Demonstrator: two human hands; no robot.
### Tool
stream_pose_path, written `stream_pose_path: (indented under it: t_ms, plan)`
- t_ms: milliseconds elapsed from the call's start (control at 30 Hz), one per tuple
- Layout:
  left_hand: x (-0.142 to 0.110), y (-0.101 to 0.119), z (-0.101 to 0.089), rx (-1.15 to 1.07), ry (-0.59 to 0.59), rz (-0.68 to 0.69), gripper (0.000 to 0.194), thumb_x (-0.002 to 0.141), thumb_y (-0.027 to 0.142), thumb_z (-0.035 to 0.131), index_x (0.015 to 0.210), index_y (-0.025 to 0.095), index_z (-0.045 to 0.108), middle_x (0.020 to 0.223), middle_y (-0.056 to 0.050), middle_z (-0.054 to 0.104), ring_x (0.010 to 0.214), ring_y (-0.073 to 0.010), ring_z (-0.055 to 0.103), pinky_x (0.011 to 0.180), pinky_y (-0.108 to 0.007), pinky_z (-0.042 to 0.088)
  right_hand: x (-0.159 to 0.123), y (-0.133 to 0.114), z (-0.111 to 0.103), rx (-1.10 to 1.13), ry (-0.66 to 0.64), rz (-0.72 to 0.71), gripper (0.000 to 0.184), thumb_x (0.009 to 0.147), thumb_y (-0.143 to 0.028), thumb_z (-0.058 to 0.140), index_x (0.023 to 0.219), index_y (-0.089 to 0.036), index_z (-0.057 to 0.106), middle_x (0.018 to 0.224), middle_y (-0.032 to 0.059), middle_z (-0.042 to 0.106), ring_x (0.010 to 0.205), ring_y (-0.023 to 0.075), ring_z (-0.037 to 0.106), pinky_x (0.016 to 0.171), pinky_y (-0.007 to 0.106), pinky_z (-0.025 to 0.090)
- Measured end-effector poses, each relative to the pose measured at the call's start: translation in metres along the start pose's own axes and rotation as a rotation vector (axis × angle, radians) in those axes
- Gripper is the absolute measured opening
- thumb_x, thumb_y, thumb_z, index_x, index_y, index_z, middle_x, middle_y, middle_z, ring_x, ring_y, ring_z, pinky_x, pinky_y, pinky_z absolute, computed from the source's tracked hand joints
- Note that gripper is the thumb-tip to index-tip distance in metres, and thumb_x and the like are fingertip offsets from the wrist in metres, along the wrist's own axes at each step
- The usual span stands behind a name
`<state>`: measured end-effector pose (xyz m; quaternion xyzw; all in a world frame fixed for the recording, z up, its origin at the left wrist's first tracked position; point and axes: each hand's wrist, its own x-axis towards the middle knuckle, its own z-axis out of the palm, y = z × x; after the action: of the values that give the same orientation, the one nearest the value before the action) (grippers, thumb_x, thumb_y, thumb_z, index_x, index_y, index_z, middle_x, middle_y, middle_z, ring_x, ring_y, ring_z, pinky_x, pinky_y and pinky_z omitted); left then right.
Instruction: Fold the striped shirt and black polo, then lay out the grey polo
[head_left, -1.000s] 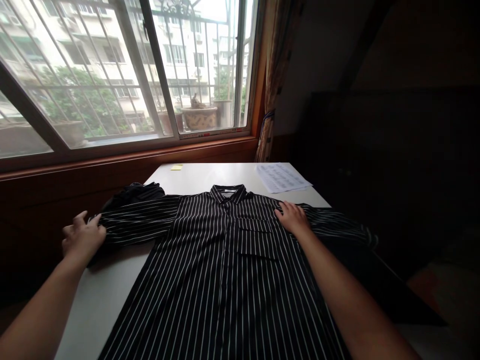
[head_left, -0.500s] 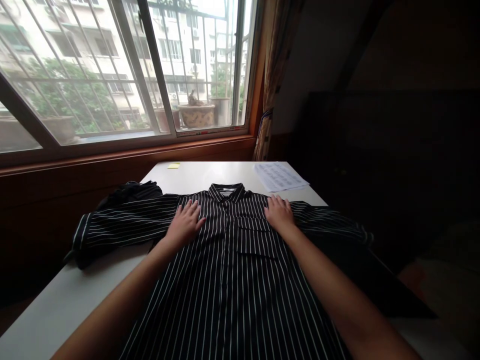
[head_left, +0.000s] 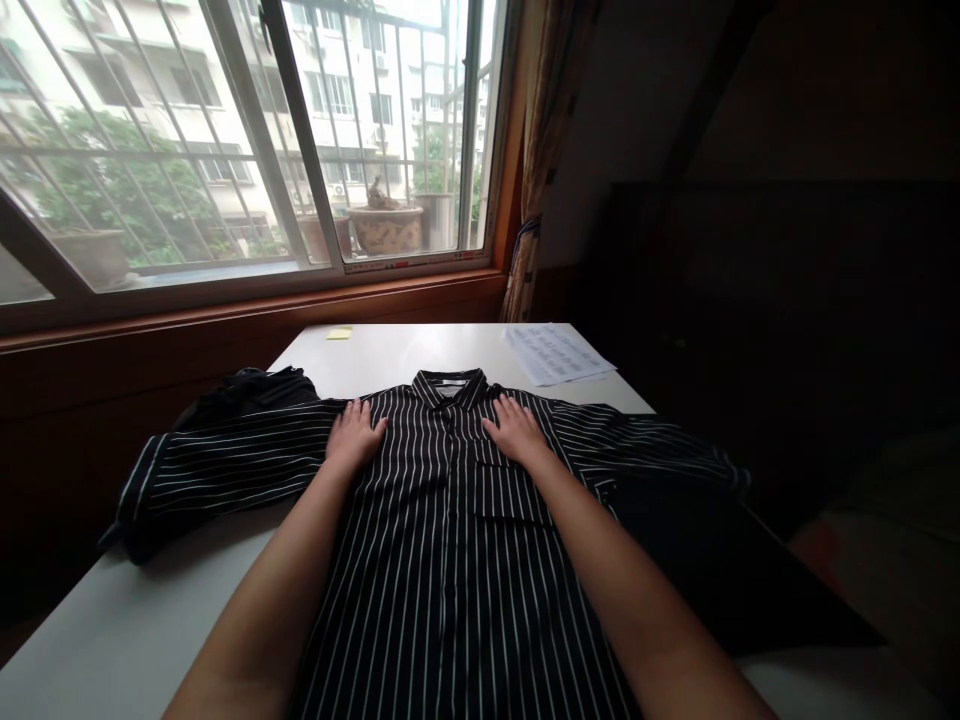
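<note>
A black shirt with white stripes (head_left: pixel 442 520) lies front side up, its collar at the far end and both sleeves spread out sideways. My left hand (head_left: pixel 354 436) rests flat on the shirt near the left shoulder, fingers spread. On the upper chest, just right of the collar and above the pocket, my right hand (head_left: pixel 514 428) lies flat with its fingers stretched out. Neither hand grips the cloth. The left sleeve (head_left: pixel 225 450) reaches toward the table's left edge; the right sleeve (head_left: pixel 645 440) runs off into shadow.
Under the shirt is a white table (head_left: pixel 405 345). Dark bunched cloth (head_left: pixel 251 390) lies behind the left sleeve, and dark cloth (head_left: pixel 720 560) lies at the right. A yellow sticky note (head_left: pixel 340 333) and printed sheets (head_left: pixel 559 353) lie at the far end, below a barred window (head_left: pixel 247 150).
My right hand has slid left across the chest toward the collar. My left hand has shifted slightly left and down toward the shoulder. The view has turned a little.
</note>
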<state>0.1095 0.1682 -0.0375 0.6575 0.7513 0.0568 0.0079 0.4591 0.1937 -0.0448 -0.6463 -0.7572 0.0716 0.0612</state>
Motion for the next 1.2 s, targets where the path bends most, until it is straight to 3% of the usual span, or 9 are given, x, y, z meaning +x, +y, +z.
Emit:
stream_pose_path:
  t_ms: [100,200,367,433,533,700,867,1000,1200]
  plan:
    - [0.007,-0.012,-0.002,0.005,0.008,-0.021,0.080,0.099,0.058,0.018,0.156,0.003,0.030,0.166,-0.019,0.022,0.154,-0.0323,0.020,0.123,-0.047,0.022,0.008,0.023,-0.005,-0.022,0.012,0.093,0.079,0.100,-0.062,0.018,0.160,-0.011,0.022,0.169,0.0098,0.013,0.155,0.0244,0.010,0.124,0.045,0.007]
    - [0.009,-0.007,-0.004,0.014,0.023,-0.028,0.078,0.100,0.054,0.021,0.155,0.000,0.031,0.164,-0.023,0.022,0.153,-0.0358,0.021,0.122,-0.051,0.022,0.014,0.025,-0.011,-0.020,0.003,0.164,0.079,0.100,-0.060,0.019,0.159,-0.008,0.024,0.168,0.0134,0.016,0.154,0.0285,0.014,0.124,0.050,0.009]
    - [0.010,0.034,-0.006,0.033,0.100,0.147,0.067,0.101,0.043,0.026,0.159,0.009,0.025,0.168,-0.013,0.015,0.156,-0.0300,0.004,0.125,-0.052,0.008,0.025,-0.018,-0.007,0.003,0.077,0.048,0.073,0.102,-0.056,0.022,0.159,-0.010,0.026,0.168,0.0122,0.018,0.154,0.0262,0.012,0.124,0.049,0.005]
    - [0.011,0.052,-0.002,0.018,0.071,0.221,0.066,0.102,0.045,0.024,0.159,0.013,0.027,0.167,-0.011,0.019,0.156,-0.0284,0.007,0.125,-0.052,0.007,0.027,-0.034,-0.001,0.022,0.031,-0.025,0.074,0.101,-0.059,0.021,0.159,-0.012,0.028,0.168,0.0107,0.017,0.155,0.0247,0.010,0.124,0.048,0.003]
    - [0.016,0.063,0.008,-0.004,0.000,0.188,0.068,0.101,0.052,0.020,0.158,0.016,0.030,0.167,-0.010,0.022,0.155,-0.0289,0.015,0.124,-0.053,0.012,0.029,-0.036,0.004,0.040,-0.008,-0.031,0.076,0.101,-0.062,0.019,0.159,-0.013,0.028,0.168,0.0100,0.015,0.155,0.0241,0.010,0.124,0.047,0.003]
    - [0.027,0.033,0.011,-0.018,-0.006,0.086,0.075,0.100,0.058,0.015,0.160,0.015,0.025,0.168,-0.011,0.015,0.156,-0.0289,0.012,0.124,-0.053,0.013,0.024,0.019,-0.003,-0.021,0.020,0.060,0.078,0.101,-0.061,0.018,0.160,-0.010,0.021,0.169,0.0091,0.012,0.155,0.0234,0.009,0.125,0.047,0.006]
    - [0.031,0.003,0.006,-0.011,-0.008,0.035,0.077,0.099,0.058,0.014,0.159,0.010,0.026,0.167,-0.013,0.017,0.155,-0.0294,0.014,0.124,-0.052,0.014,0.020,0.080,-0.017,-0.135,0.021,0.109,0.075,0.101,-0.059,0.019,0.159,-0.011,0.026,0.168,0.0100,0.018,0.154,0.0235,0.016,0.125,0.048,0.008]
    - [0.032,-0.002,0.007,-0.002,-0.001,0.024,0.078,0.099,0.059,0.016,0.158,0.010,0.027,0.167,-0.014,0.017,0.155,-0.0299,0.015,0.124,-0.052,0.013,0.015,0.125,-0.027,-0.133,-0.011,0.201,0.075,0.101,-0.062,0.019,0.159,-0.016,0.029,0.167,0.0099,0.022,0.153,0.0264,0.020,0.123,0.057,0.012]
    - [0.034,-0.007,0.009,0.000,-0.001,0.036,0.079,0.099,0.059,0.017,0.158,0.009,0.027,0.167,-0.013,0.017,0.155,-0.0294,0.015,0.124,-0.053,0.014,-0.019,0.208,-0.030,-0.103,0.119,0.239,0.070,0.102,-0.056,0.015,0.156,-0.015,0.033,0.165,0.0089,0.028,0.152,0.0234,0.024,0.122,0.051,0.021]
